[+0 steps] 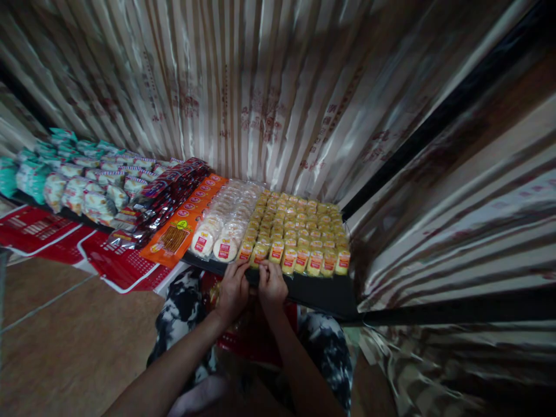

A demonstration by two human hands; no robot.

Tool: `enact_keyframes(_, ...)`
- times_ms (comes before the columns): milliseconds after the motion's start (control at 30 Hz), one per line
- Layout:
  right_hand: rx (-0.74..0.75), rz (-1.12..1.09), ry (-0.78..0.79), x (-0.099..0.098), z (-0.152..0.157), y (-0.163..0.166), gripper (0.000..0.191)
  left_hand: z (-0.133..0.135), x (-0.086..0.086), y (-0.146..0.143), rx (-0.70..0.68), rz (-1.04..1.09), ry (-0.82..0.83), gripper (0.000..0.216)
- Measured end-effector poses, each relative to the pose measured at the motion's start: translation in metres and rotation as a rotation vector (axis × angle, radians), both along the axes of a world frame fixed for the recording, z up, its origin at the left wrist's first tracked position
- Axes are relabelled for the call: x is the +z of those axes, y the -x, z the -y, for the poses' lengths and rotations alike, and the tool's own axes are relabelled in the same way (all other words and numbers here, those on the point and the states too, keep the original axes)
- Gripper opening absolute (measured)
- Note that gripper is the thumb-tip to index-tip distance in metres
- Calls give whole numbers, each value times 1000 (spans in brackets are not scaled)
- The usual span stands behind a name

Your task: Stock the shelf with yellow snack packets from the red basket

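Note:
Both of my hands are at the front edge of the rows of small yellow snack packets with red labels. My left hand (233, 288), fingers curled and closed, pinches the lower left of a yellow snack packet (259, 253). At the lower right of this packet are the closed fingers of my right hand (272, 282). My fingertips partly cover its bottom edge. More yellow packets (315, 262) stand in tight rows to the right and behind. Left of them lie rows of round white crackers (225, 248) in clear wrappers.
An orange snack bag (171, 240), dark red shiny packs (174, 188) and white-and-teal bags (72, 188) line the black shelf (321, 295) leftward. Red baskets (117, 263) sit below. A striped curtain (260, 87) hangs behind, with a dark post (417, 121) on the right.

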State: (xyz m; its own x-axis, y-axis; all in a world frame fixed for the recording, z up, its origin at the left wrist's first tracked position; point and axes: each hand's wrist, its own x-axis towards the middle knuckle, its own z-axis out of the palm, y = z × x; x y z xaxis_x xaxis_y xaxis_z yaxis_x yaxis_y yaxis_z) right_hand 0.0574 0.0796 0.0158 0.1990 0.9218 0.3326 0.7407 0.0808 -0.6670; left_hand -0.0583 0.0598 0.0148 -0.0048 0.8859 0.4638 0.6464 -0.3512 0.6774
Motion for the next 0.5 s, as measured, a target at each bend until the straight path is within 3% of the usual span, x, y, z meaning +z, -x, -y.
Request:
enact_keyframes(133,90,-101,-105,-4,13,-8,31,17,-1,9,15,40,15,28)
enact_keyframes(233,167,-167,-60,-15,37,-14,28,34,-10,14,22,52,168,26)
enact_keyframes(333,336,-176,107,-38,61,-16,26,46,-30,15,-45,-21,535,28)
enact_keyframes(400,398,-94,311,-56,72,-16,28,48,-47,13,-131,-79,823,27)
enact_keyframes(500,410,49,582,-82,76,-15,32,41,-71,7,-236,-102,1029,18)
